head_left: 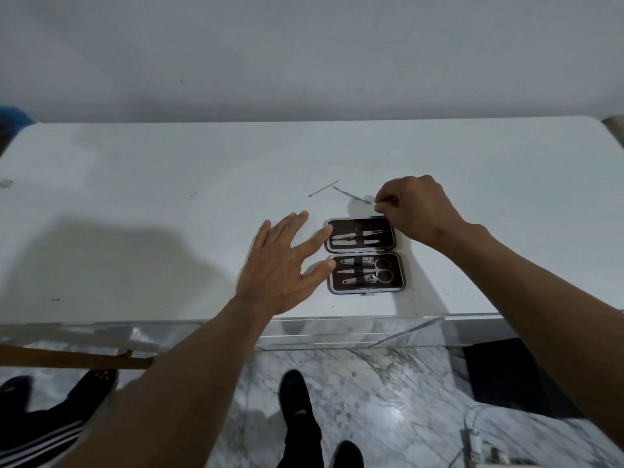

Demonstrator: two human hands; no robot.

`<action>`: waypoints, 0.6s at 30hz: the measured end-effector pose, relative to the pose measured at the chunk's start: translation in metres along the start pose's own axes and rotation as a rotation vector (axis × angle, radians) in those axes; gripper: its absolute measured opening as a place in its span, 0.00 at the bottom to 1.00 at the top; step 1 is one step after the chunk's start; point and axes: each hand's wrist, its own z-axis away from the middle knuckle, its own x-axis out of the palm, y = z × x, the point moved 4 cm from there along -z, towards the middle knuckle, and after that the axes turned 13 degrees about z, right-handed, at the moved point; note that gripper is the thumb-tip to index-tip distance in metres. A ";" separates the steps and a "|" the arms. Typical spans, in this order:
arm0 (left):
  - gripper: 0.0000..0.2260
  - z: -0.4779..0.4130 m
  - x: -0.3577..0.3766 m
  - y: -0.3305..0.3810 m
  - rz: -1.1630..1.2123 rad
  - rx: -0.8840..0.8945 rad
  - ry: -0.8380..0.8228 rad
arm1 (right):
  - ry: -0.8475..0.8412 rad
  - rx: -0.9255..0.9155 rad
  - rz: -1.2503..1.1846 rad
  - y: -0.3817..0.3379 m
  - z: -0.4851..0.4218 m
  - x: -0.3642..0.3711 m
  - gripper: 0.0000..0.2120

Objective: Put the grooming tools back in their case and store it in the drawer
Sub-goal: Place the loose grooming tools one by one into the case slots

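Beyond our open case, two loose tools: nearer pick runs lengthwise toward our right hand, fingers pinched at its tip, contact unclear; left hand splayed, empty.

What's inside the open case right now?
The case lies open. Its far half holds two strapped metal tools; its near half holds scissors and clippers. The right hand covers the far right corner. Two thin tools lie outside.
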 end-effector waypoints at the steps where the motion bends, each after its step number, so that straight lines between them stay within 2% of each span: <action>1: 0.27 0.000 0.000 0.001 0.003 0.004 0.005 | -0.009 0.013 0.003 -0.001 -0.005 0.001 0.07; 18: 0.26 -0.001 -0.004 0.002 0.019 -0.021 0.018 | -0.250 0.032 0.123 -0.032 -0.066 0.019 0.06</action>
